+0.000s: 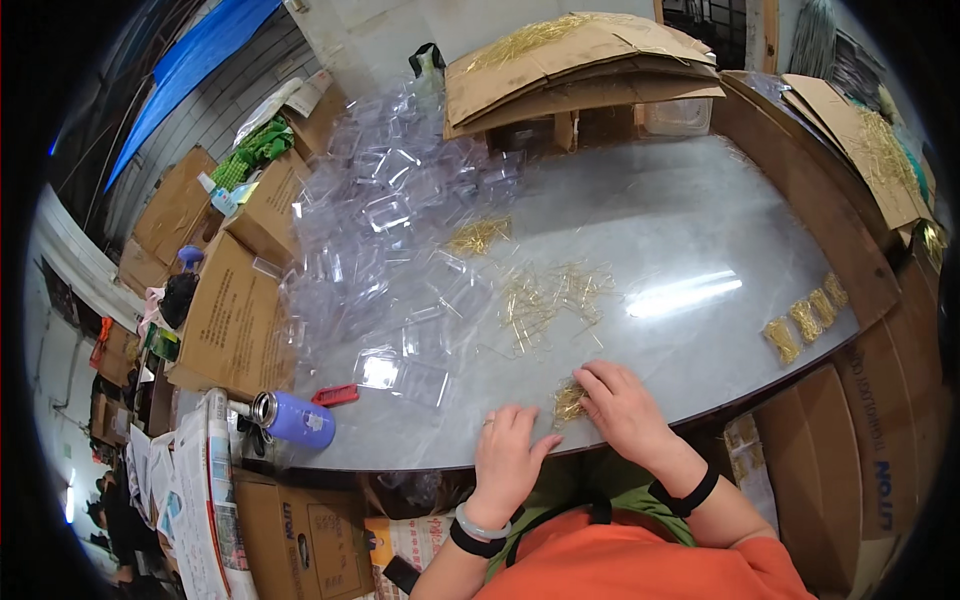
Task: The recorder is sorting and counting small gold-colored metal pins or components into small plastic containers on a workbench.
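A small bunch of thin gold wire pieces (569,402) lies near the table's front edge, between my two hands. My right hand (622,408) rests at its right side, with bent fingers and thumb slightly apart, touching the bunch's edge. To the left and nearer, my left hand (508,452) lies on the tabletop, its fingers stretched and its thumb held out toward the bunch. Nothing shows in it. Farther up the table is a loose scatter of gold wire pieces (550,300), with a denser gold heap (480,235) beyond it.
Clear plastic boxes (390,210) are heaped at left. A red-handled tool (335,395) and purple bottle (303,420) lie at the front left. Several gold bundles (804,322) line the right edge. Cardboard sheets (580,75) stand at the back, a carton (240,325) at left.
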A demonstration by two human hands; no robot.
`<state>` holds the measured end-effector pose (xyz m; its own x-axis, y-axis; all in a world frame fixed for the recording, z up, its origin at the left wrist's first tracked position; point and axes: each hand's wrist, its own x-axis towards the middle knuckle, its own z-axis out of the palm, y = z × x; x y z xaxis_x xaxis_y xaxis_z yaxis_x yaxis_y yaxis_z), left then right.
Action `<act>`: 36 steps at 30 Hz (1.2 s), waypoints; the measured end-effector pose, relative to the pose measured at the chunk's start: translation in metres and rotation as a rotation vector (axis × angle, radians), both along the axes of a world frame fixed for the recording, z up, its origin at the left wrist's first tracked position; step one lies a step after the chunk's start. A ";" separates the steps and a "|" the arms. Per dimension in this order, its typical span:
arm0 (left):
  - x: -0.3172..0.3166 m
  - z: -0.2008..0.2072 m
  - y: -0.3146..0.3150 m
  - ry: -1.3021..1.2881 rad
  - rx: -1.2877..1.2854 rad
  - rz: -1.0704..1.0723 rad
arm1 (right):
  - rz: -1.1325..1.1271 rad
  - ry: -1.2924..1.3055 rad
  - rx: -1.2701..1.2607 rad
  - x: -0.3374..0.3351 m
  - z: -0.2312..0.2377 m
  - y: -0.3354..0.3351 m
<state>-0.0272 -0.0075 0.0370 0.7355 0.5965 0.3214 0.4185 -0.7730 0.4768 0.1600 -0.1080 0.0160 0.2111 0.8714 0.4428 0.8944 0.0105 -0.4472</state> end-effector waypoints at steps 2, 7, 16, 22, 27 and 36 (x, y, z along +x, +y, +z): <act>0.003 -0.001 0.000 -0.010 0.009 0.018 | 0.028 0.023 -0.032 0.004 0.001 -0.001; 0.013 -0.008 0.012 0.018 -0.029 -0.002 | 0.255 -0.062 -0.118 0.026 0.020 -0.004; 0.020 -0.001 0.004 -0.113 -0.248 -0.082 | 0.149 -0.093 -0.119 0.021 0.011 -0.005; 0.023 -0.008 0.003 -0.049 -0.074 -0.019 | 0.141 0.039 -0.072 0.022 0.011 -0.010; 0.036 -0.013 0.008 -0.023 -0.143 -0.075 | 0.215 0.003 -0.040 0.019 0.014 -0.004; -0.016 0.012 0.037 -0.113 -0.148 0.247 | 0.091 -0.018 -0.118 0.016 0.014 -0.010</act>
<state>-0.0432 0.0292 0.0487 0.5274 0.7989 0.2892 0.5230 -0.5735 0.6305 0.1755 -0.1182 0.0304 0.1214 0.9329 0.3391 0.9002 0.0405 -0.4337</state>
